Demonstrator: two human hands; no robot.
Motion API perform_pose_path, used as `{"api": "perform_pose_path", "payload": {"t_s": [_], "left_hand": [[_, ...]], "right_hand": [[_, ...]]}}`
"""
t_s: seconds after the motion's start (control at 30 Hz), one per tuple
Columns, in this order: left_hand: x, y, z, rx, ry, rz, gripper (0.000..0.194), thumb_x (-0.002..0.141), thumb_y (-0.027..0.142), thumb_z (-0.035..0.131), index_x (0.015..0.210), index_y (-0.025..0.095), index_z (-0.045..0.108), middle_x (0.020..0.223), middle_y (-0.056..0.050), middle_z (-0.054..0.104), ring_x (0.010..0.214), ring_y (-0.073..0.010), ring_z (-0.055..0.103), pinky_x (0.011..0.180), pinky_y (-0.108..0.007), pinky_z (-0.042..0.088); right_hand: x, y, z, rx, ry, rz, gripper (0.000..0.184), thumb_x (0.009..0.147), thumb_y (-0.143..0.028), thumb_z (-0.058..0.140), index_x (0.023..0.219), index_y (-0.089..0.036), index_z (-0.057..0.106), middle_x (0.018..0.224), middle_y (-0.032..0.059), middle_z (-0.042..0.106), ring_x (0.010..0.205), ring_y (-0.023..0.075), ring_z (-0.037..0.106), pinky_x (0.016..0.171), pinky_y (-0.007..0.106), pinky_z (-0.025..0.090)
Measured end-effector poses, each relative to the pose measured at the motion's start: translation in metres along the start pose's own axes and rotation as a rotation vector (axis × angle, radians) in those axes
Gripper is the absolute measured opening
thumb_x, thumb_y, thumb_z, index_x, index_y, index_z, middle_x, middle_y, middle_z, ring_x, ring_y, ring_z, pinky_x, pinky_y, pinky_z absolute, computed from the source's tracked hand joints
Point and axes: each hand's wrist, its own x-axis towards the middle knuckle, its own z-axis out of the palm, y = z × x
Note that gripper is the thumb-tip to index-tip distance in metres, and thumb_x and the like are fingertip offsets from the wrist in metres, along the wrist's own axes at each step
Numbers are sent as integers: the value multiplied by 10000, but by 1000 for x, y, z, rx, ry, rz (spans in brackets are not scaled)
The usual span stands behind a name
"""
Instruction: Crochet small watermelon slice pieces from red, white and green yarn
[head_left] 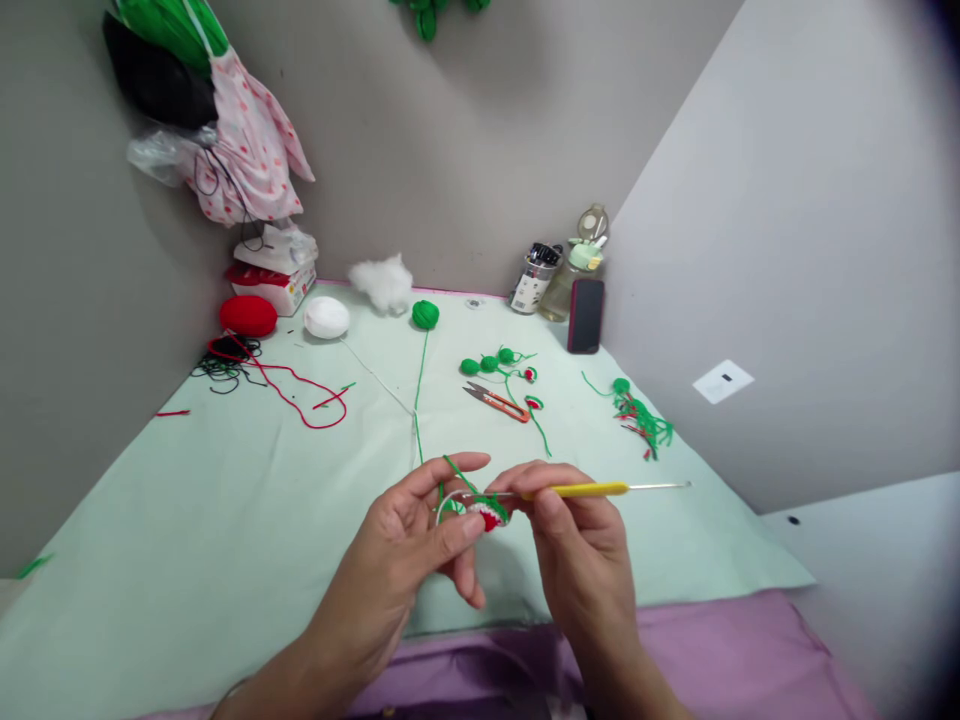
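Observation:
Between thumb and fingers, my left hand (420,540) pinches a small crocheted piece (491,514) in red, white and green. Green yarn runs over its raised index finger, leading back to a green yarn ball (425,315). My right hand (577,530) grips a yellow-handled crochet hook (585,490), its metal shaft at the piece's upper edge and its other thin end pointing right. A pale strand loops beside the left thumb. The hook's working tip is too small to make out.
Orange-handled thread snips (499,402) lie beyond my hands, near small green crocheted balls (489,364). A white yarn ball (326,318), red yarn (248,316) and stuffing (384,284) sit toward the back. At the right are a phone (586,316), a bottle (562,285) and yarn scraps (645,422).

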Motion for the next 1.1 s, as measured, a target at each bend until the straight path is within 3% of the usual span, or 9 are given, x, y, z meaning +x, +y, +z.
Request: {"api": "perform_pose_path", "payload": {"t_s": [0.13, 0.3, 0.4, 0.73, 0.9, 1.1], "left_hand": [[-1, 2, 2, -18, 15, 54, 416, 809, 273, 917, 1206, 227, 803, 880, 25, 705, 541, -79, 641, 591, -260, 566], [3, -1, -3, 25, -21, 68, 397, 895, 311, 858, 1264, 198, 762, 690, 34, 695, 606, -130, 681, 697, -287, 582], [3, -1, -3, 23, -21, 74, 438, 859, 275, 894, 1271, 205, 763, 727, 28, 719, 680, -143, 712, 766, -296, 587], [1, 1, -4, 9, -15, 50, 422, 823, 318, 920, 1214, 220, 796, 755, 35, 694, 589, -102, 648, 683, -277, 556], [1, 0, -7, 55, -17, 86, 371, 850, 318, 899, 1204, 248, 814, 754, 39, 668, 630, -100, 645, 730, -271, 569], [3, -5, -5, 102, 62, 160, 362, 837, 273, 908, 1189, 288, 828, 777, 45, 647, 665, -98, 642, 700, -231, 574]], "right_hand": [[1, -1, 2, 22, -17, 6, 151, 1044, -321, 684, 1012, -260, 819, 921, 34, 809, 788, 152, 711, 739, 276, 594], [1, -4, 4, 83, 11, 79, 157, 1020, -349, 721, 967, -254, 834, 904, 47, 800, 725, 146, 674, 654, 260, 563], [2, -4, 4, 131, 35, 108, 156, 1008, -359, 737, 948, -252, 832, 902, 43, 799, 690, 132, 666, 628, 247, 553], [5, -6, 2, 234, -7, 138, 184, 1026, -374, 715, 939, -232, 794, 890, 27, 824, 657, 106, 709, 665, 227, 590], [-3, -8, -6, -16, -72, -26, 196, 1107, -293, 566, 1060, -250, 751, 981, 31, 803, 766, 141, 742, 742, 291, 623], [-9, -15, -7, -583, -244, -463, 251, 1108, -161, 481, 1220, -228, 695, 1061, 80, 812, 954, 182, 767, 819, 310, 645]]}}
